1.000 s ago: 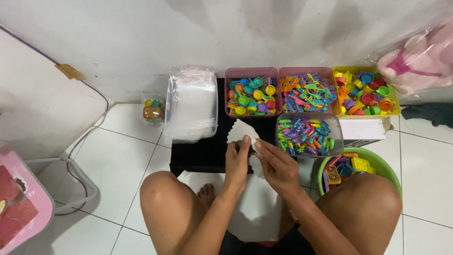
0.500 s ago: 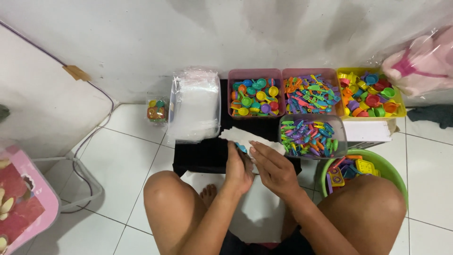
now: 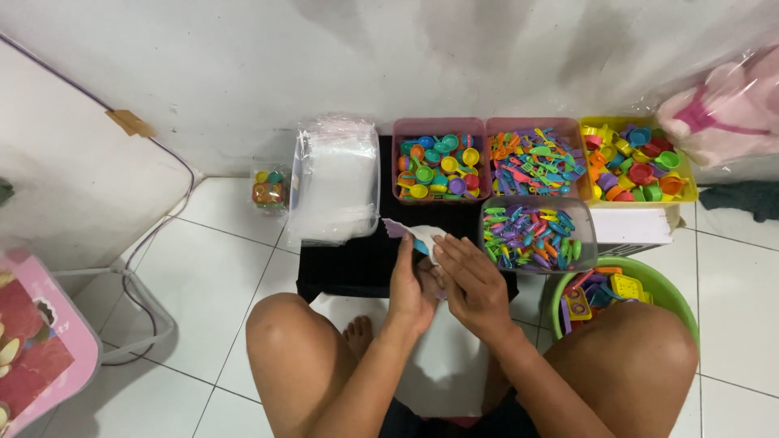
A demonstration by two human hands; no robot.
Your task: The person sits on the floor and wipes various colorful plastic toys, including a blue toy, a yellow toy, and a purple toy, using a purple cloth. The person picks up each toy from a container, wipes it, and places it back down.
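While both hands meet over the black mat (image 3: 357,264), the left hand (image 3: 411,284) and right hand (image 3: 471,280) pinch a small clear bag (image 3: 410,234) holding a few toy pieces; judging by the full bins (image 3: 440,166), much remains unpacked.

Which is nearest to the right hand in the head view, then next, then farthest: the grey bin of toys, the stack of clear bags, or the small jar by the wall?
From the right hand:
1. Grey bin, just ahead, slightly right.
2. Clear bags, ahead and left.
3. Small jar, farthest left, near the wall.
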